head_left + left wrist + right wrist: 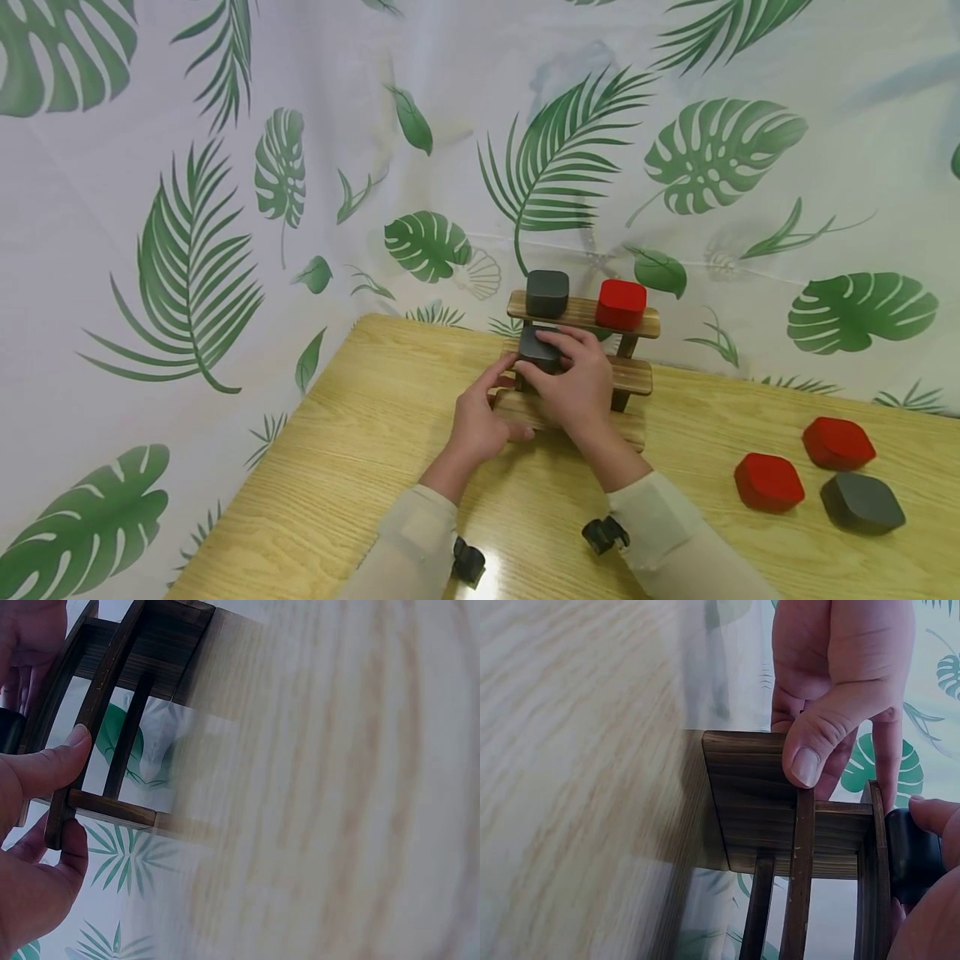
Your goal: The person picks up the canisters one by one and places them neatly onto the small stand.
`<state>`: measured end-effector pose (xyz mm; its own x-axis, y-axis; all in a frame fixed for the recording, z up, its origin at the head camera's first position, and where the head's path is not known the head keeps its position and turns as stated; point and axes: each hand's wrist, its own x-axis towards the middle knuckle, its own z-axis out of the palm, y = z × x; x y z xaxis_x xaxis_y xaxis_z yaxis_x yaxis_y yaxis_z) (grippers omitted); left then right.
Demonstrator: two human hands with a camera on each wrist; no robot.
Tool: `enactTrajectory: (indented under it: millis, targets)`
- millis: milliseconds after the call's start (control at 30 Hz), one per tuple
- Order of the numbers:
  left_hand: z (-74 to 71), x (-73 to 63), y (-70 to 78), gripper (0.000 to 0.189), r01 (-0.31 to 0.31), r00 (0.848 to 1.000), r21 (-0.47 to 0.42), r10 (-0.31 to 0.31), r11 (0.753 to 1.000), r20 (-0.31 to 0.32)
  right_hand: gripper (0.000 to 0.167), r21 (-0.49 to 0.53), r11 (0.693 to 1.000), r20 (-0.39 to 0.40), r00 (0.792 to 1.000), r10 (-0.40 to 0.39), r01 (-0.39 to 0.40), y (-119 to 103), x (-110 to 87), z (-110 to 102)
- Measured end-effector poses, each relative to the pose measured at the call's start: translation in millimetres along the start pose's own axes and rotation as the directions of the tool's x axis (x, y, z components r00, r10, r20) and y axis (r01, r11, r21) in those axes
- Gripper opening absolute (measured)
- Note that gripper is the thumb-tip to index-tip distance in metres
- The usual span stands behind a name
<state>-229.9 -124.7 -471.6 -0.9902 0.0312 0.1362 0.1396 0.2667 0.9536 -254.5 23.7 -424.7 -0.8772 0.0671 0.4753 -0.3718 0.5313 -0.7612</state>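
A three-step wooden stand (pixel 637 377) stands on the table against the wall. My right hand (pixel 581 387) pinches a dark grey rounded block (pixel 538 354) at the left of its middle step; the right wrist view shows this block (pixel 915 855) by the step's edge. With my left hand (pixel 478 423) I grip the stand's left end. In the right wrist view, the left thumb (pixel 806 765) lies on a step's front edge, with fingers behind it. On the top step sit another dark grey block (pixel 547 295) at the left and a red block (pixel 621 304) at the right.
To the right on the wooden table (pixel 315 483) lie two red blocks (pixel 769 482) and one dark grey block (pixel 862 502), close together. A leaf-patterned cloth (pixel 450 167) covers the walls behind and to the left.
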Motion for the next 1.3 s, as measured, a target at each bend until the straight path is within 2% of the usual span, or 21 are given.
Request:
enactTrajectory:
  millis: [267, 500, 967, 1300]
  targets:
    - [0.5, -0.5, -0.8, 0.109, 0.013, 1.0, 0.007, -0.013, 1.0, 0.001, 0.048, 0.013, 1.0, -0.008, 1.0, -0.027, 0.027, 0, -1.0, 1]
    - [0.8, -0.4, -0.2, 0.109, 0.001, 1.0, 0.017, -0.001, 1.0, -0.002, 0.057, 0.037, 0.997, -0.037, 0.997, -0.064, 0.066, 3, -2.5, 1]
    - [1.2, 0.3, -2.9, 0.109, -0.015, 1.0, 0.008, 0.015, 1.0, -0.006, 0.059, 0.103, 0.993, -0.07, 0.996, -0.057, 0.064, 5, -8.1, -5]
    - [1.2, 0.6, -2.1, 0.109, -0.005, 1.0, 0.0, 0.005, 1.0, 0.008, 0.053, 0.127, 0.989, -0.109, 0.992, -0.065, 0.079, 11, -12.6, -13]
